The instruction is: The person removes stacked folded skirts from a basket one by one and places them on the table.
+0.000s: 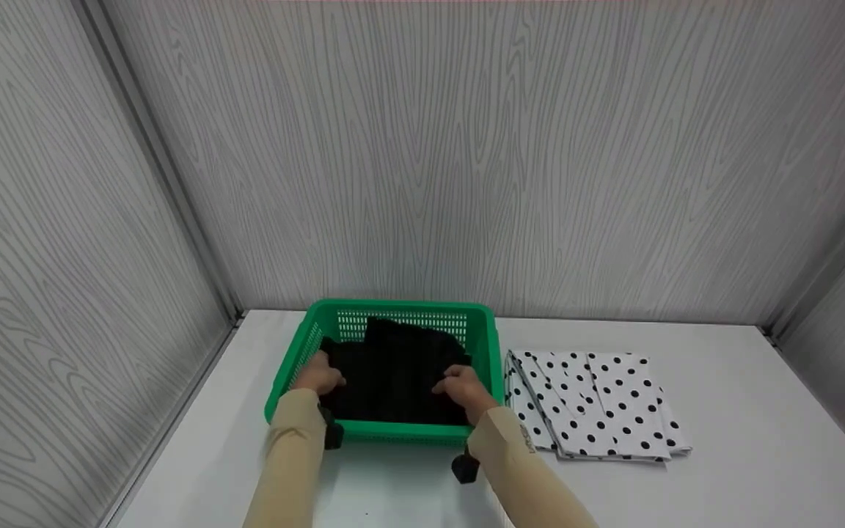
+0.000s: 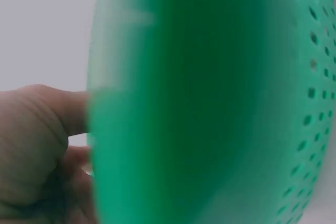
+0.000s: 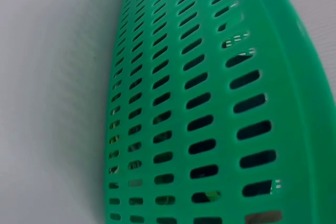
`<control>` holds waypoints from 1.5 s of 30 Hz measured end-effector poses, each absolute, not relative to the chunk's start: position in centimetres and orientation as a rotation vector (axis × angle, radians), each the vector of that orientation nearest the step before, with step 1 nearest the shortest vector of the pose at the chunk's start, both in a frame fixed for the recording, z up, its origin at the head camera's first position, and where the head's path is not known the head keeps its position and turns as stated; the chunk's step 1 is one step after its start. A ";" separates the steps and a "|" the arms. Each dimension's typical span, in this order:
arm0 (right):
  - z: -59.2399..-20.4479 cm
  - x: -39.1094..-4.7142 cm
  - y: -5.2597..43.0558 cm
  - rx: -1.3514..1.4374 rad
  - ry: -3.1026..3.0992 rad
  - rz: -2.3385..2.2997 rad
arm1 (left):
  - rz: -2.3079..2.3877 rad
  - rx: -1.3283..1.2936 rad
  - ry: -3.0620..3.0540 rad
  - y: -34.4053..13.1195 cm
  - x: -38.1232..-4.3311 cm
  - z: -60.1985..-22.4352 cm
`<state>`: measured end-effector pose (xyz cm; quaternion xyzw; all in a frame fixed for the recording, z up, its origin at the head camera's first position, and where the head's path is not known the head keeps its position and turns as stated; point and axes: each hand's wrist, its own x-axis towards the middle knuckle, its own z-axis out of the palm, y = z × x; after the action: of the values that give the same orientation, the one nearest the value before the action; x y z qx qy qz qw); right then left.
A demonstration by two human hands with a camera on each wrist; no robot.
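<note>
A folded black cloth point(image 1: 397, 374) lies inside a green plastic basket point(image 1: 497, 359). At the cloth's left edge, my left hand point(image 1: 317, 375) reaches over the near rim and grips the fabric. My right hand point(image 1: 466, 389) pinches the cloth near its right edge, thumb and fingertips close together. The left wrist view has the basket wall point(image 2: 210, 103) filling most of it, with part of my left hand point(image 2: 37, 140) beyond the rim, its fingers curled. Slotted basket side point(image 3: 194, 119) fills the right wrist view and hides my right hand's grip.
To the right of the basket, a folded white cloth with black dots point(image 1: 598, 407) lies on the white table point(image 1: 745, 440). Grey wood-patterned panels point(image 1: 422, 161) stand behind the table and along both sides. The basket's far rim is close to the back panel.
</note>
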<state>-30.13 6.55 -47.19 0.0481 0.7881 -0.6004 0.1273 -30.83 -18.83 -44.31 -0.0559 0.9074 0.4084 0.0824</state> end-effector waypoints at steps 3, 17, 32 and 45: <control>-47.2 -30.1 6.6 0.170 2.299 -1.712 | 1.176 -0.151 2.761 -18.3 -30.7 -44.1; -47.6 -30.0 6.5 0.157 2.341 -1.635 | 1.290 -0.047 2.606 -18.8 -30.7 -46.2; -47.3 -30.7 6.7 -0.010 2.446 -1.772 | 1.551 -0.023 2.592 -19.1 -30.7 -47.1; -47.5 -30.7 6.4 -0.027 2.216 -1.793 | 1.588 -0.006 2.569 -18.9 -30.7 -47.2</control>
<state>-30.67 6.43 -47.52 -0.0094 0.7693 -0.6222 0.1449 -30.75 -18.94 -47.25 -0.0020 0.8491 0.5247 0.0607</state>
